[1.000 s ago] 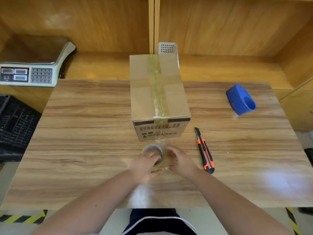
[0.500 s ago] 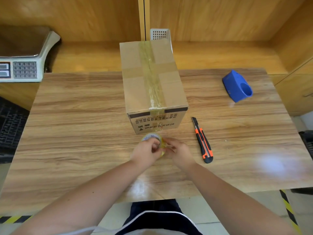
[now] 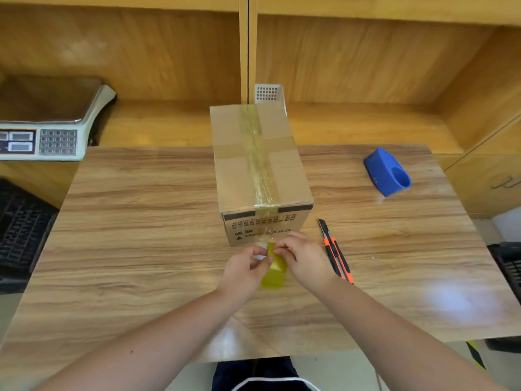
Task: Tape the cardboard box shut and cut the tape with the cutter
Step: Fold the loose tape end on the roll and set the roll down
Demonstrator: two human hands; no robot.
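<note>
A closed cardboard box (image 3: 259, 170) stands in the middle of the wooden table (image 3: 141, 221), with old tape along its top seam. Just in front of its near face I hold a roll of yellowish tape (image 3: 274, 270). My left hand (image 3: 245, 270) grips the roll from the left. My right hand (image 3: 306, 259) pinches the tape at the roll's top edge. An orange and black cutter (image 3: 335, 251) lies on the table right of my right hand, blade end pointing away from me.
A blue tape dispenser (image 3: 387, 172) lies at the table's far right. A white weighing scale (image 3: 48, 131) sits on the shelf at far left. A white perforated basket (image 3: 267, 93) stands behind the box. Black crates sit left (image 3: 19, 232) and right (image 3: 507, 266) of the table.
Both hands have lifted and turned the tape roll, so its yellow band now faces me. The view itself has shifted; box and cutter stay put.
</note>
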